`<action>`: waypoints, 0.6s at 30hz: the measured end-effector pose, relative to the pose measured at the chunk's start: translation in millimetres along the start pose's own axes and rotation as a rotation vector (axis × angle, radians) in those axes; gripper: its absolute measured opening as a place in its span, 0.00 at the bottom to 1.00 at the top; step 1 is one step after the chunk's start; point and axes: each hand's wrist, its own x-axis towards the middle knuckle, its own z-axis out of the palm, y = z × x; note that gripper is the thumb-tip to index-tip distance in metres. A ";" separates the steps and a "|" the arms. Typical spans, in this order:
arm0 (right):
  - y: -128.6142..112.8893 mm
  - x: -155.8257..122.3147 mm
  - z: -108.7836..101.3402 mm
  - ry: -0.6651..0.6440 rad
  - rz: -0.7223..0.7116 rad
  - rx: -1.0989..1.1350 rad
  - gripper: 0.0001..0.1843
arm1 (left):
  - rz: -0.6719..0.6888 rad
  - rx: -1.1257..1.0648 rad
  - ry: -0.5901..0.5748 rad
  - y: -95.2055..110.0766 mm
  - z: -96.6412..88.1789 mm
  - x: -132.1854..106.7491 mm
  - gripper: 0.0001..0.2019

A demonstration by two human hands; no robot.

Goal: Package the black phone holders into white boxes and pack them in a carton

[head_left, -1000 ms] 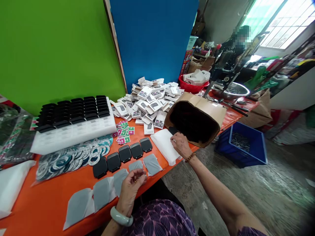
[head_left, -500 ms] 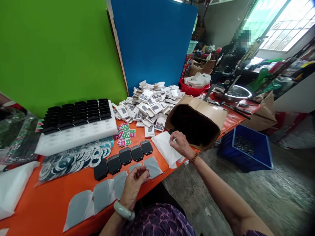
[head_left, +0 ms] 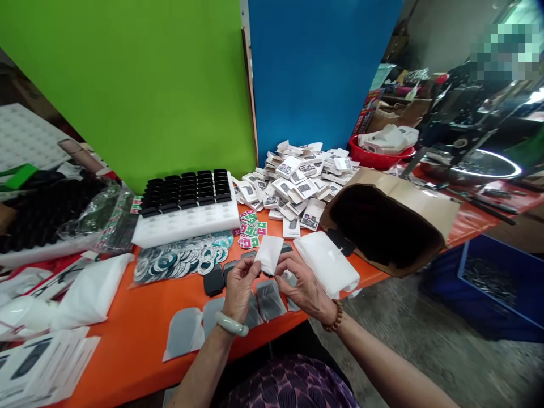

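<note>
Both my hands hold up one small white pouch (head_left: pixel 269 253) above the orange table (head_left: pixel 127 328). My left hand (head_left: pixel 238 289) pinches its left edge and my right hand (head_left: pixel 302 284) pinches its right edge. Under my hands lie grey filled pouches (head_left: pixel 186 334) in a row near the table's front edge. Behind them sit black rounded pads (head_left: pixel 213 279), partly hidden by my hands. A stack of white pouches (head_left: pixel 327 263) lies just right of my right hand.
A white tray of black pads (head_left: pixel 187 207) stands at the back. Round stickers in a bag (head_left: pixel 178 262), small coloured packets (head_left: pixel 250 232) and a heap of white boxes (head_left: pixel 297 175) are nearby. An open cardboard box (head_left: pixel 391 218) lies at right, a blue crate (head_left: pixel 497 283) on the floor.
My right hand lifted one white pouch off the stack and brought it to the left. My left hand rose to meet it. The view swung left.
</note>
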 end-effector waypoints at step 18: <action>3.9 34.0 47.7 -0.263 0.339 0.561 0.28 | -0.067 -0.081 -0.062 12.6 -73.9 -3.9 0.18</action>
